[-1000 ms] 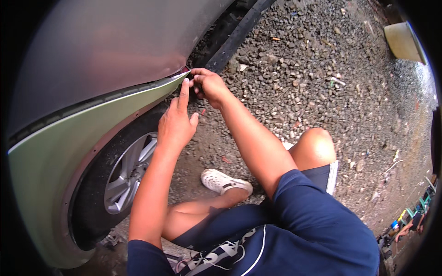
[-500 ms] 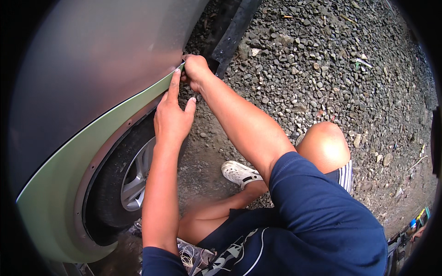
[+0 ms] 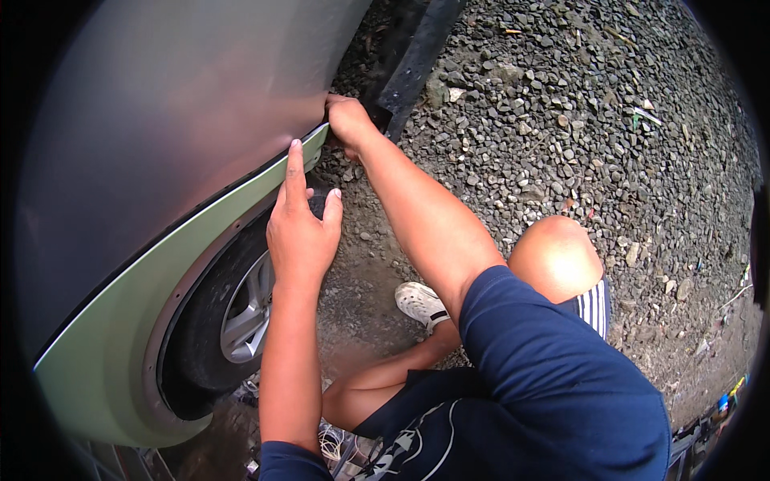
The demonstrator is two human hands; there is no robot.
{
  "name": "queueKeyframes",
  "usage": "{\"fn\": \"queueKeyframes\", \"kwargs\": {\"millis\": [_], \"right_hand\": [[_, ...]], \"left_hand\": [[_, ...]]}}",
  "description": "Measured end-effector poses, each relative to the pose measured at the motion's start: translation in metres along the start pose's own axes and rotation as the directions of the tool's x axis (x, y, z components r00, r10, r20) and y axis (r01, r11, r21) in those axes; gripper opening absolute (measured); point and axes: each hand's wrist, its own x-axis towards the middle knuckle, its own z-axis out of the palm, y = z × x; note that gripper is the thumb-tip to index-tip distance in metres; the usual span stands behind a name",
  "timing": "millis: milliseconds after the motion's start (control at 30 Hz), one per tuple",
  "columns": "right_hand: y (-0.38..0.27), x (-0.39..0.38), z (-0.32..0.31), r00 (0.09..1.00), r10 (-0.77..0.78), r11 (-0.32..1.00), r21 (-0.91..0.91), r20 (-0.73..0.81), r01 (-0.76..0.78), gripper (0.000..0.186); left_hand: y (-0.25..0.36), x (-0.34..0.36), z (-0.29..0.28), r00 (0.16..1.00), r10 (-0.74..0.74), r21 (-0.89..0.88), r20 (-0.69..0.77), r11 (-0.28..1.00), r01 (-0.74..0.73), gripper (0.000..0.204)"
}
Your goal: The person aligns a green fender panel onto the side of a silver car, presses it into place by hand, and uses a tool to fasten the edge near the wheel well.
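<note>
A curved, pale green fender panel (image 3: 104, 361) is tapered to a narrow far end; its upper edge is divided from a grey body panel (image 3: 192, 104) by a dark line.

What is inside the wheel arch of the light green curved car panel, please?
The panel's arch shows a black rubber tyre and a silver, metal-looking spoked rim. The bare left forearm covers the rim's right part; the space behind the tyre is hidden.
</note>
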Motion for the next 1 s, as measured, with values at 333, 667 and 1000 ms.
{"fn": "queueKeyframes", "kwargs": {"millis": [333, 667, 1000], "right_hand": [[-0.010, -0.003, 0.007, 0.977, 0.201, 0.963, 0.166, 0.075, -0.210, 0.039], [-0.001, 0.010, 0.018, 0.970, 0.237, 0.889, 0.392, 0.050, -0.237, 0.036], [0.038, 0.028, 0.020, 0.981, 0.149, 0.822, 0.536, 0.128, -0.195, 0.030]], "left_hand": [[-0.009, 0.006, -0.014, 0.993, -0.031, 0.201, 0.112, 0.980, 0.008, 0.084], [-0.022, 0.013, -0.004, 0.999, 0.006, 0.049, 0.053, 0.999, -0.009, 0.058], [-0.011, 0.025, 0.008, 0.988, -0.157, -0.302, -0.008, 0.942, 0.147, 0.039]]}}
